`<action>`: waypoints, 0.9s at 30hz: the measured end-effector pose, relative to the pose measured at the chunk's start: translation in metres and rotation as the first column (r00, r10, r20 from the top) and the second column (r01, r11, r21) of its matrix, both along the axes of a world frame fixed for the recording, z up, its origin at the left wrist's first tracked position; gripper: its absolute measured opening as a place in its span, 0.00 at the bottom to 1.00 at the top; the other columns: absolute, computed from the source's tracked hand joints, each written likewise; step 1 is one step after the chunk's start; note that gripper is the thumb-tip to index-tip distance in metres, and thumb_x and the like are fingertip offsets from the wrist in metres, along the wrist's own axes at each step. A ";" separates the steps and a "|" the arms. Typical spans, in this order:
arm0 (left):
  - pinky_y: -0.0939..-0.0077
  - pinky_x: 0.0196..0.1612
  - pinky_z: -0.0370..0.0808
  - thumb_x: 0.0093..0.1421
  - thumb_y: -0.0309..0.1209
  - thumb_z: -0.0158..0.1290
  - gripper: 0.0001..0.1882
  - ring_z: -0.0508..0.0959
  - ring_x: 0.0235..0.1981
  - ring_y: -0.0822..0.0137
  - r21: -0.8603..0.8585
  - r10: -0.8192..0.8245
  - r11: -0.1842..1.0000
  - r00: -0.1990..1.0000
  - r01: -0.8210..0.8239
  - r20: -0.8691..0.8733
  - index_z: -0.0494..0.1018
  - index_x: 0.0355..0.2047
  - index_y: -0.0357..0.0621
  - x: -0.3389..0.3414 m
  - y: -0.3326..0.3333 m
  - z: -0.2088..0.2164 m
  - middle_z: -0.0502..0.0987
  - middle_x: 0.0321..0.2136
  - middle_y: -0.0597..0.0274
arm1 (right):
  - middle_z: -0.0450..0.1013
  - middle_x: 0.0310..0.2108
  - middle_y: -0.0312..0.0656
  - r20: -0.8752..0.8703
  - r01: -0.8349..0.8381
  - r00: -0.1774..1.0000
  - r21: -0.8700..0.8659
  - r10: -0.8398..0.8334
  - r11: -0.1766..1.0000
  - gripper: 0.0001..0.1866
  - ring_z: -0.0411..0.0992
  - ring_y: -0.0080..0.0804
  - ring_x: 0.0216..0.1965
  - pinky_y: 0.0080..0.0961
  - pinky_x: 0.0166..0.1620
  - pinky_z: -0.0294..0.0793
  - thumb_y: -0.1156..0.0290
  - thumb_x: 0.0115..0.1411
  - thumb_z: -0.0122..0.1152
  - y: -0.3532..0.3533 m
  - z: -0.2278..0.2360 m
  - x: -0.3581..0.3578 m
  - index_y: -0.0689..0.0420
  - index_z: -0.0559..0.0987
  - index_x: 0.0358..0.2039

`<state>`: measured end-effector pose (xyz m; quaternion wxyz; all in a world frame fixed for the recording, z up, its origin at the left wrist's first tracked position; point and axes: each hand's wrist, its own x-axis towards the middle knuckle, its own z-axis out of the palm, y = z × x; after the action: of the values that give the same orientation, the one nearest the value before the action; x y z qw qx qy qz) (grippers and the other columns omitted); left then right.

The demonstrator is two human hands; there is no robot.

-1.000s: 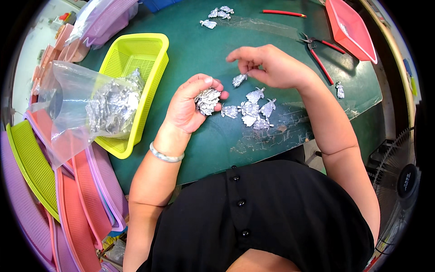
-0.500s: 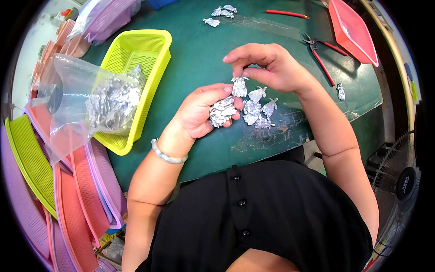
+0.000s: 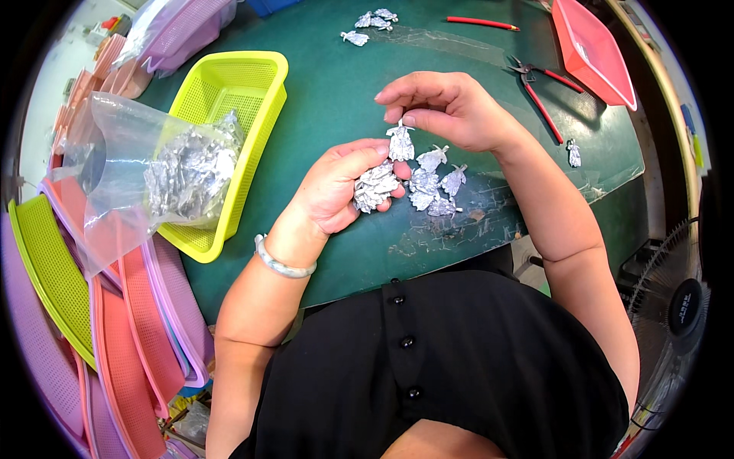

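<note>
My left hand (image 3: 332, 187) is closed around a clump of silver metal castings (image 3: 375, 186), shaped like small dressed figures. Its thumb and fingers also meet the lower part of a single silver figure casting (image 3: 401, 144) that stands up from the hand. At that casting's top, my right hand (image 3: 451, 115) pinches the narrow tip between thumb and fingertips. Several similar loose castings (image 3: 424, 183) lie in a small pile on the green table, just right of my left hand.
Left is a lime-green basket (image 3: 279, 84) with a clear bag (image 3: 115, 145) of castings. Stacked baskets (image 3: 126, 344) stand lower left. Cutting pliers (image 3: 527, 73), a red pencil-like stick (image 3: 482, 23), a pink tray (image 3: 562, 34) and a lone casting (image 3: 573, 153) lie right. A fan (image 3: 680, 306) stands lower right.
The single casting has shifted slightly up and left, and its narrow top now shows between the right fingertips. The clump stays in my left hand.
</note>
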<state>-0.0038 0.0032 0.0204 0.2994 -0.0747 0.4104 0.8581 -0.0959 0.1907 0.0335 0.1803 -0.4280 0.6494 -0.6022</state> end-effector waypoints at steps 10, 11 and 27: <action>0.81 0.20 0.74 0.60 0.32 0.44 0.12 0.77 0.25 0.67 -0.034 0.026 0.999 1.000 -0.026 0.009 0.69 0.37 0.34 0.001 0.003 0.001 0.75 0.27 0.57 | 0.72 0.33 0.39 0.002 0.002 1.000 0.000 -0.002 1.000 0.18 0.70 0.21 0.37 0.18 0.43 0.69 0.87 0.52 0.48 0.000 0.001 0.000 0.61 0.73 0.43; 0.81 0.20 0.74 0.60 0.32 0.44 0.12 0.77 0.25 0.67 -0.037 0.029 0.999 1.000 -0.028 0.010 0.69 0.37 0.34 0.001 0.003 0.002 0.75 0.27 0.57 | 0.72 0.33 0.39 0.003 0.003 1.000 0.001 -0.003 1.000 0.18 0.70 0.21 0.37 0.18 0.43 0.69 0.87 0.52 0.48 0.000 0.002 0.001 0.61 0.73 0.43; 0.84 0.21 0.72 0.60 0.34 0.46 0.16 0.76 0.24 0.69 -0.090 0.077 0.993 0.996 -0.080 -0.035 0.67 0.43 0.35 0.003 0.008 0.004 0.74 0.26 0.59 | 0.72 0.32 0.39 0.046 0.001 0.999 -0.039 0.000 0.999 0.20 0.70 0.20 0.35 0.17 0.41 0.70 0.87 0.50 0.51 -0.001 0.004 0.002 0.60 0.71 0.45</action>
<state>-0.0008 0.0110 0.0244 0.2550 -0.0907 0.4504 0.8508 -0.0934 0.1896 0.0377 0.1866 -0.4174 0.6334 -0.6243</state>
